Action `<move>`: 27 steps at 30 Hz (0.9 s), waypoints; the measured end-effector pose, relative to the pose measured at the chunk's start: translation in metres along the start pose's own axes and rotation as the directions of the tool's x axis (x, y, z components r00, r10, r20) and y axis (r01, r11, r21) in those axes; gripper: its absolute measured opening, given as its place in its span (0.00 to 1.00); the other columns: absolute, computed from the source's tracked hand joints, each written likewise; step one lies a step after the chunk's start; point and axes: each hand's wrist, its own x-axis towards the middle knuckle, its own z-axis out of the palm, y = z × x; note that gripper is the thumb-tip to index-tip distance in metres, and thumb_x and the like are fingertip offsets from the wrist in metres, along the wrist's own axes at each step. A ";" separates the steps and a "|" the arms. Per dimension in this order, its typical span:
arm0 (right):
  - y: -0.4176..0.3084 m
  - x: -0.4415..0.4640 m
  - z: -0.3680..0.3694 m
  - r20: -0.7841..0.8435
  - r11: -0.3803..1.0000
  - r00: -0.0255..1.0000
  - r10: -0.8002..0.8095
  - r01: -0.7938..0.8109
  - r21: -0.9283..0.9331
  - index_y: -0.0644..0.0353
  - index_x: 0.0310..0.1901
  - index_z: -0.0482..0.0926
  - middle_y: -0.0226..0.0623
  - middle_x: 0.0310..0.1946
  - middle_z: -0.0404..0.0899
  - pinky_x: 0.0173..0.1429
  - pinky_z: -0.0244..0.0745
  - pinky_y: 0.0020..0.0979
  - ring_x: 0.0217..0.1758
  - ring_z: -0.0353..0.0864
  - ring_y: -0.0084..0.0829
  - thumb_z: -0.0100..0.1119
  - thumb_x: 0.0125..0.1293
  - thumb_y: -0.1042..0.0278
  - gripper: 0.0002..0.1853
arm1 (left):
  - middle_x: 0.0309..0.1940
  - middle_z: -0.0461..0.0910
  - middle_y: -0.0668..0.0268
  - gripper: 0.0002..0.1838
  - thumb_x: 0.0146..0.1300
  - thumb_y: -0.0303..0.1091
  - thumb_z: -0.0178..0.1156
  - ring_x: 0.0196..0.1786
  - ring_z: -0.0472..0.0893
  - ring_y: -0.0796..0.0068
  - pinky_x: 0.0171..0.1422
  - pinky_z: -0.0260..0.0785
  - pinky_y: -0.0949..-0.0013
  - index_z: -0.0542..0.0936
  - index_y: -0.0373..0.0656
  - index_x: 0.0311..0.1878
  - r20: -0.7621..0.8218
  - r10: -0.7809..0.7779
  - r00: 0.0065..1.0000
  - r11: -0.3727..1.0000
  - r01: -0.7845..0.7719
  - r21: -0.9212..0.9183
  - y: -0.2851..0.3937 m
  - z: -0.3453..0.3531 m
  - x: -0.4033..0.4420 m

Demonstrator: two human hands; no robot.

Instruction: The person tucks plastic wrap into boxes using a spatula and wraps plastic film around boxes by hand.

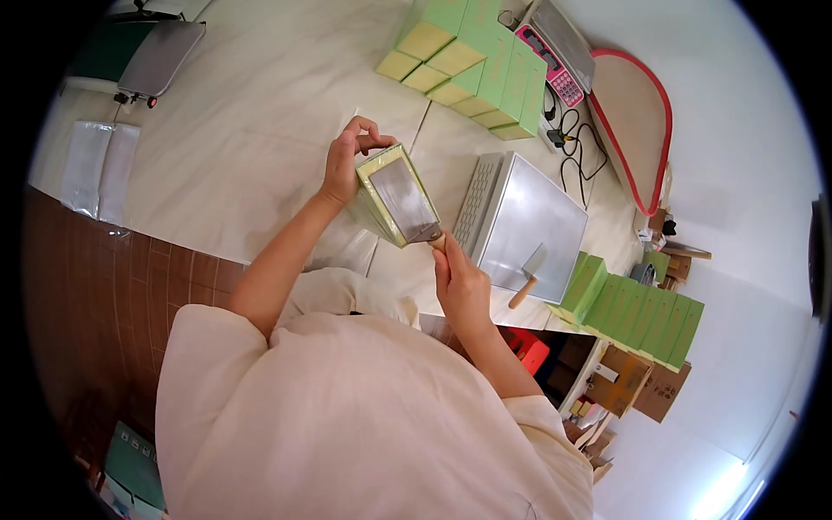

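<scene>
Your right fingers [455, 256] are gripping a wooden-handled flat metal scraper [402, 199], maybe smoothing a shiny green-and-yellow box [372, 214]. Your left fingers [362, 124] are half-curling there, hold unclear; next is probably needing steady pressing.

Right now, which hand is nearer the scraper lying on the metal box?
Right: the right hand is near that scraper, not touching; the left hand is farther away, against a green box.

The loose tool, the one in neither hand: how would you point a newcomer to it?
Start from the pale table and find the silver flat-topped device on it, to the right of the right hand. The loose tool lies there, its wooden handle crossing the device's lower edge in the picture. Unlike the held tool, it has no fingers around it.
</scene>
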 end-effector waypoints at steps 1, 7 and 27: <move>0.000 0.000 0.001 -0.001 1.000 1.000 0.000 0.000 0.001 0.60 0.58 0.74 0.40 0.28 0.80 0.24 0.72 0.37 0.23 0.79 0.40 0.59 0.69 0.68 0.17 | 0.38 0.85 0.57 0.35 0.70 0.71 0.32 0.39 0.80 0.73 0.45 0.71 0.73 0.67 0.44 0.42 0.001 0.001 1.000 1.000 -0.001 0.001 0.000 -0.001 0.000; -0.004 0.009 0.001 0.020 0.998 0.998 0.059 -0.059 -0.016 0.60 0.56 0.75 0.41 0.27 0.81 0.25 0.73 0.38 0.23 0.80 0.42 0.59 0.69 0.68 0.16 | 0.43 0.85 0.56 0.32 0.71 0.70 0.29 0.41 0.80 0.74 0.47 0.65 0.73 0.66 0.48 0.43 0.032 -0.078 0.996 0.994 0.080 -0.076 -0.020 -0.003 -0.003; 0.001 0.004 0.006 -0.047 0.995 0.995 0.087 -0.084 0.054 0.57 0.49 0.78 0.39 0.25 0.80 0.24 0.72 0.38 0.23 0.79 0.42 0.59 0.70 0.64 0.11 | 0.43 0.85 0.54 0.31 0.73 0.66 0.28 0.40 0.78 0.74 0.48 0.67 0.72 0.66 0.47 0.43 -0.002 -0.078 0.997 0.991 0.077 -0.109 -0.022 -0.008 0.001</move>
